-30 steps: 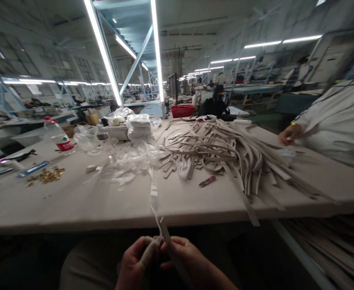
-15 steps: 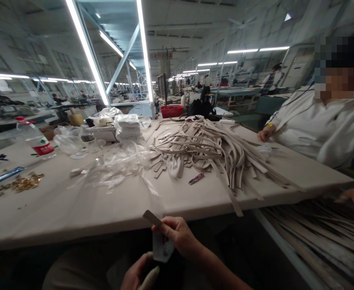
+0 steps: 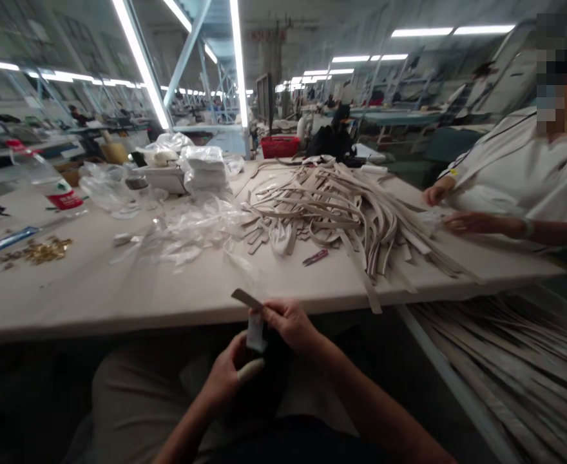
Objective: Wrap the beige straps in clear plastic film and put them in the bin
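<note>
My right hand (image 3: 288, 322) is closed on a short beige strap (image 3: 245, 298), whose flat end sticks out to the left past the fingertips. Below that grip hangs a small white wrapping (image 3: 255, 334), thin and creased. My left hand (image 3: 228, 370) curls in from the lower left, its fingers against the wrapping's left edge. A pale cover sits on one of its digits. Both hands are over my lap, just in front of the table edge. How the strap and the wrapping join is hidden by the fingers.
On the table (image 3: 167, 293) lie a heap of beige straps (image 3: 332, 206), thread snips (image 3: 316, 257), crumpled clear plastic (image 3: 191, 225), brass pieces (image 3: 46, 250) and a bottle (image 3: 64, 194). A co-worker's hands (image 3: 477, 223) are at the right. More strips (image 3: 510, 361) fill a bin below.
The view has tipped down. My left hand has come up to the white wrapping; my right hand still grips the strap. The co-worker's arm has moved from the bin onto the table.
</note>
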`<state>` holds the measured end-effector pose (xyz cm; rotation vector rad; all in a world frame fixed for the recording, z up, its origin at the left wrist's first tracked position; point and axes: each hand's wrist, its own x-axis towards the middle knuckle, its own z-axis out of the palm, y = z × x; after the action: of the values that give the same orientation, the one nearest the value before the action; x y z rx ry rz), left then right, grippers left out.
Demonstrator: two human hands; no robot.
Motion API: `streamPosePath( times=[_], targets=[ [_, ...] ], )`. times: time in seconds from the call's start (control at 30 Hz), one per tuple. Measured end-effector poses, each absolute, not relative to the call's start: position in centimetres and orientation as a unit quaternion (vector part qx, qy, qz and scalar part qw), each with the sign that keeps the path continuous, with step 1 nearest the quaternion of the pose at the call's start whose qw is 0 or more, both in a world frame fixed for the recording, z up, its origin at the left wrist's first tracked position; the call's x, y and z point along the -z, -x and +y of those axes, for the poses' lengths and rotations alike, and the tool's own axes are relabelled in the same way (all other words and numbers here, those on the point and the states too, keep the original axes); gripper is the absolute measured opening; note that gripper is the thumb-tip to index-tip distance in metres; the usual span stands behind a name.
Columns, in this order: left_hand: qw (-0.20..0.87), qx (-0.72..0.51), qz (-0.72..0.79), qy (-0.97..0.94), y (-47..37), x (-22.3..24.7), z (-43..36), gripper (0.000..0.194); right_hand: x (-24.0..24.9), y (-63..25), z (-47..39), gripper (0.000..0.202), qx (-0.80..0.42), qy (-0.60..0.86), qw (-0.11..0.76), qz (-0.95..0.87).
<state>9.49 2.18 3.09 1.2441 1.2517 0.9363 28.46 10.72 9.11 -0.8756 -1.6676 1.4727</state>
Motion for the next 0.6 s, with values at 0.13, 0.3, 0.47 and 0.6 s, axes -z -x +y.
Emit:
streamPosePath(
  times=[0.13, 0.3, 0.47, 0.6],
  targets=[
    [0.443, -0.495, 0.585, -0.465, -8.7, -5.8, 3.5, 0.084, -10.3, -28.6, 11.4, 0.05, -0.571, 0.317, 0.345, -0.674],
    [0.375, -0.563, 0.596, -0.432, -7.1, -8.8, 4.4, 0.046, -10.8, -28.4, 11.5, 0.047, -0.575, 0.318, 0.329, -0.678],
    [0.546, -0.519, 0.521, -0.403, -8.5, -9.2, 3.6, 0.052, -10.6, -27.7, 11.5, 0.049, -0.568, 0.314, 0.335, -0.683],
    [0.614, -0.461, 0.512, -0.384, -10.3, -7.9, 2.7, 0.046, -10.3, -27.1, 12.5, 0.054, -0.572, 0.333, 0.347, -0.664]
  ],
)
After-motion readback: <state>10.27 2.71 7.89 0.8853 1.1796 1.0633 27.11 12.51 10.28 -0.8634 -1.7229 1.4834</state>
